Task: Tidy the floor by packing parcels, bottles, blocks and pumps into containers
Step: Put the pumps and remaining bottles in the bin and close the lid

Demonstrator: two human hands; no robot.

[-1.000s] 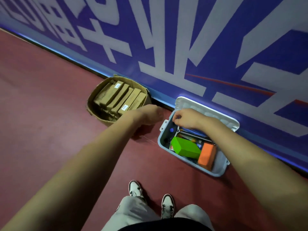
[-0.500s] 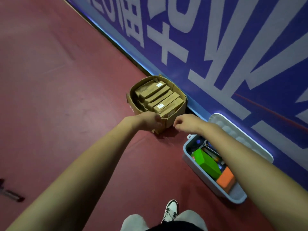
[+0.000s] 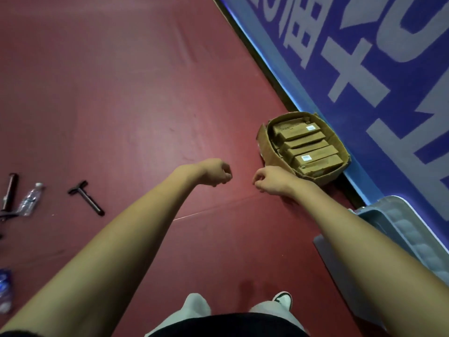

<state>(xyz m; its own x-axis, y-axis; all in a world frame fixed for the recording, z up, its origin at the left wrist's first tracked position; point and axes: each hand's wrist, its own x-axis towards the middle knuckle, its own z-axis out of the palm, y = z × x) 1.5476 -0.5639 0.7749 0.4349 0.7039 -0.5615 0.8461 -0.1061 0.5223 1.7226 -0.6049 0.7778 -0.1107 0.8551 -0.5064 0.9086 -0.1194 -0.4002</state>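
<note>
Both my arms reach out over the red floor. My left hand hangs with loosely curled fingers and holds nothing. My right hand is the same, just left of the cardboard box, which is filled with several brown parcels. The pale blue plastic bin lies at the right edge, mostly behind my right forearm. On the floor at far left lie a black pump, a clear water bottle, another black pump and a bottle with a blue label.
A blue banner wall with large white characters runs diagonally along the right side, behind the box and bin. My legs and one white shoe show at the bottom. Red floor stretches between me and the items at left.
The view has swung left, away from the bin and box, bringing pumps and bottles into sight. Both hands have come off the containers and now hang empty over the floor.
</note>
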